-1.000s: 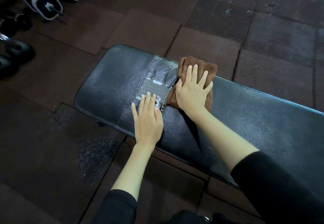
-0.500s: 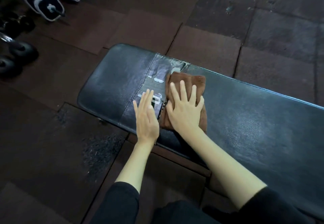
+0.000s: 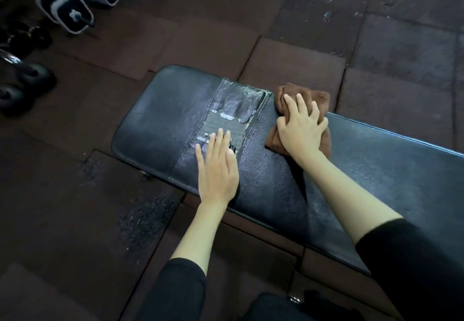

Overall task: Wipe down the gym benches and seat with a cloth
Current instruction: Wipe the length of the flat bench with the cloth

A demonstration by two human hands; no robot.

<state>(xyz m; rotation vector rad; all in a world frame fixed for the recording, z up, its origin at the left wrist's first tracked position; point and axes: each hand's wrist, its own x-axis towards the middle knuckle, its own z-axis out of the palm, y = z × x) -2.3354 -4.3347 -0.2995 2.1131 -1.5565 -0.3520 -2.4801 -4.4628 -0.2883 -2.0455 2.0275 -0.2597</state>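
Note:
A black padded gym bench runs from the middle of the view to the right edge, with a worn, taped patch near its left end. A brown cloth lies bunched at the bench's far edge. My right hand presses down on it, fingers spread and slightly bent over the folds. My left hand rests flat on the pad at the lower part of the worn patch, fingers straight and holding nothing.
Dark rubber floor tiles surround the bench. Grey-and-black square dumbbells stand at the top left. Round black dumbbells lie at the left edge. Loose rubber crumbs are scattered on the floor below the bench's left end.
My right hand has pushed the cloth from beside the worn patch to the right and out to the bench's far edge. My left hand has stayed flat on the pad.

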